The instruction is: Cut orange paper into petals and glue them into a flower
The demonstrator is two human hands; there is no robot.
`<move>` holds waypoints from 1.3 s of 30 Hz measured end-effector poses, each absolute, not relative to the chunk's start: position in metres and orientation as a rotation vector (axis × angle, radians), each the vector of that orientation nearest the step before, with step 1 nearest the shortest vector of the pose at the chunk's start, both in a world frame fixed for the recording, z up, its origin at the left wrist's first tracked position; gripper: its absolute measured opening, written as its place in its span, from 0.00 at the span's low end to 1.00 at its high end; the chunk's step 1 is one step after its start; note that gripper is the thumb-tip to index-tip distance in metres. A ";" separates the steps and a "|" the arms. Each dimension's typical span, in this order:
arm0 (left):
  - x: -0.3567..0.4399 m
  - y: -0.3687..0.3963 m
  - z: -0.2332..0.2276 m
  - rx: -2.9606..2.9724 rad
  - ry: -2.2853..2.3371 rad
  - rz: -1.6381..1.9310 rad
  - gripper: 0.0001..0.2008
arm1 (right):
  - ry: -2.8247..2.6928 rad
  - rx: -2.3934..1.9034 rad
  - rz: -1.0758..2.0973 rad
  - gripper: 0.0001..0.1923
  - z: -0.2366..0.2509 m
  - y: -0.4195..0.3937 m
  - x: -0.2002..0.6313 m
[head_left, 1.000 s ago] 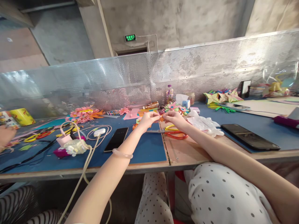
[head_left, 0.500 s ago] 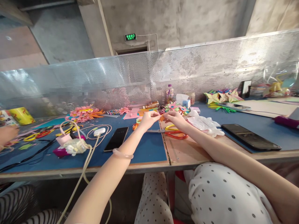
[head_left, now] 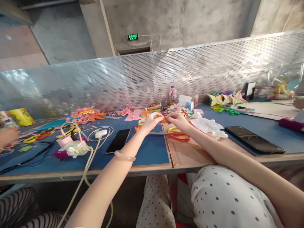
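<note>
Pinching from both sides, the left hand and the right hand meet over the far middle of the blue table, each with thumb and fingertips closed on a small orange paper piece held between them, a little above the tabletop. The piece lies crosswise, its long axis running left to right from one pinch to the other, so neither hand is clearly nearer; each holds its own end. It is too small and too covered by the fingers to make out its shape or folds. Just below the right hand, red and yellow scissors lie flat on the table, blades pointing left toward the left wrist. A dark phone rests nearer, left of the left forearm, which wears a pale bangle. Just beyond the hands sits a paper flower, and crumpled white tissue lies right of the right hand, with a second phone farther right. At the left edge another person's hand is cut off by the frame. Things behind the perforated metal screen are blurred.
</note>
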State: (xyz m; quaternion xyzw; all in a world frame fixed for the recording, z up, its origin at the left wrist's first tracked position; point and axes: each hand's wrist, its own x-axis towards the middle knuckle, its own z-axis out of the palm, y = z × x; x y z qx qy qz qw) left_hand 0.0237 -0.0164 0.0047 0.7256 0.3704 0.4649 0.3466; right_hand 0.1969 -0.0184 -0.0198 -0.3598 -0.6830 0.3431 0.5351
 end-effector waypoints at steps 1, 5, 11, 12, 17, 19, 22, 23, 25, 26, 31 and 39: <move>0.024 -0.016 0.005 1.856 0.947 1.190 0.07 | -1.620 -0.853 0.815 0.09 -0.020 -0.019 0.197; 0.024 -0.017 0.004 1.847 0.910 1.156 0.08 | -1.596 -0.814 0.852 0.08 -0.019 -0.020 0.196; 0.025 -0.018 0.004 1.891 0.927 1.173 0.09 | -1.590 -0.798 0.931 0.08 -0.017 -0.022 0.195; 0.025 -0.018 0.003 1.896 0.928 1.167 0.10 | -1.589 -0.799 0.936 0.09 -0.017 -0.022 0.196; 0.025 -0.014 0.001 1.900 0.957 1.174 0.12 | -1.621 -0.811 0.899 0.10 -0.018 -0.021 0.196; 0.025 -0.015 0.001 1.881 0.970 1.186 0.13 | -1.634 -0.807 0.864 0.10 -0.018 -0.020 0.196; 0.026 -0.019 0.003 1.821 0.971 1.131 0.11 | -1.646 -0.797 0.816 0.11 -0.017 -0.021 0.196; 0.026 -0.021 0.003 1.799 0.967 1.098 0.09 | -1.646 -0.798 0.809 0.11 -0.017 -0.021 0.196; 0.026 -0.023 0.004 1.755 0.948 1.050 0.07 | -1.633 -0.795 0.821 0.11 -0.017 -0.022 0.196; 0.026 -0.023 0.004 1.736 0.931 1.042 0.06 | -1.616 -0.790 0.840 0.10 -0.017 -0.022 0.197; 0.025 -0.017 0.001 1.671 0.863 1.090 0.07 | -1.466 -0.747 0.986 0.11 -0.018 -0.019 0.196; 0.026 -0.016 0.000 1.683 0.865 1.103 0.07 | -1.484 -0.753 0.955 0.12 -0.021 -0.017 0.197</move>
